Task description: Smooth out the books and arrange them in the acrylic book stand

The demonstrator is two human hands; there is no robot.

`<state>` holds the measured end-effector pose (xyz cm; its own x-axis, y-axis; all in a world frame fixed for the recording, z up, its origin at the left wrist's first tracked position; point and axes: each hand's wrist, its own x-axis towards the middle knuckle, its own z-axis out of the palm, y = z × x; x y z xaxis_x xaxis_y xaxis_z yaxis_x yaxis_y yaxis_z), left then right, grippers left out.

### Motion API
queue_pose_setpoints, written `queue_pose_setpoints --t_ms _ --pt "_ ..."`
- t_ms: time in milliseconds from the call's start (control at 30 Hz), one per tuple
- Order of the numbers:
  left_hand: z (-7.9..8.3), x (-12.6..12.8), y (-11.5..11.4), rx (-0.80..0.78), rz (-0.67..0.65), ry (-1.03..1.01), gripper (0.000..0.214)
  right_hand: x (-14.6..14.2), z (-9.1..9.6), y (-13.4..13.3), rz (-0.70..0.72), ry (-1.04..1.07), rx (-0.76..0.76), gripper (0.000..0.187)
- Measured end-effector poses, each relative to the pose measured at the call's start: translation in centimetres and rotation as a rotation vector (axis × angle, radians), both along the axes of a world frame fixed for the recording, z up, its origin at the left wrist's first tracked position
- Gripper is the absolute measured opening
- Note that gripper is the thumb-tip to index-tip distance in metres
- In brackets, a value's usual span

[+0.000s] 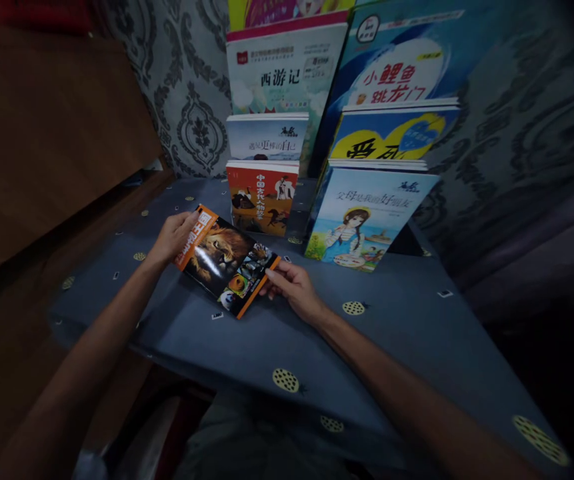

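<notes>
Between my two hands is a glossy book (pixel 221 257) with a lion on its black cover and orange bands at both ends. It is turned at a slant over the table. My left hand (pixel 177 235) grips its upper left end, thumb near the orange title band. At the lower right end, my right hand (pixel 291 285) pinches the orange edge, thumb on top and fingers underneath. Just behind the lion book stands a red-orange book (pixel 261 200) with figures and horses. Right of that, a light blue book (pixel 367 213) shows a girl in a yellow hat.
More books stand upright in two stacked rows, including a pale green one (pixel 287 73), a yellow-and-blue one (pixel 391 133) and a large blue one (pixel 417 53). They rise before a patterned wall (pixel 197 127). A grey-blue cloth with pineapples covers the table (pixel 397 347). Brown wooden furniture (pixel 51 133) stands left.
</notes>
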<state>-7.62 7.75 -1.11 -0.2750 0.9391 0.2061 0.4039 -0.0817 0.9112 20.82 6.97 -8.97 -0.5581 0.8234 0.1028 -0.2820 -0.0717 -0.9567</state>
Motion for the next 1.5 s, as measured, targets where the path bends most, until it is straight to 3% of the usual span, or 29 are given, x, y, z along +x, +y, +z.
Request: queue_pose_setpoints --t_ms 200,367,600,900,1167,1500 --pt "-2.8 1.9 -3.9 0.060 0.244 -0.460 0.046 -0.1 -0.7 0.3 -0.035 0.019 -0.032 0.036" --pt "-4.5 2.4 -6.5 0.050 0.299 -0.630 0.040 0.0 -0.6 0.3 0.073 0.094 -0.103 0.042" --pt "-3.7 1.5 -7.7 0.105 0.289 -0.729 0.034 0.0 -0.6 0.5 0.152 0.135 -0.105 0.048" --pt "-1.0 -0.1 -9.7 0.034 0.083 -0.282 0.040 0.0 -1.3 1.5 -0.118 0.132 -0.119 0.041" --pt "1.5 1.0 -11.7 0.211 0.042 0.172 0.026 0.1 -1.1 1.2 -0.113 0.191 -0.128 0.041" --pt "0.7 3.7 -13.2 0.377 0.056 0.462 0.024 0.1 -1.2 1.2 -0.112 0.204 -0.139 0.040"
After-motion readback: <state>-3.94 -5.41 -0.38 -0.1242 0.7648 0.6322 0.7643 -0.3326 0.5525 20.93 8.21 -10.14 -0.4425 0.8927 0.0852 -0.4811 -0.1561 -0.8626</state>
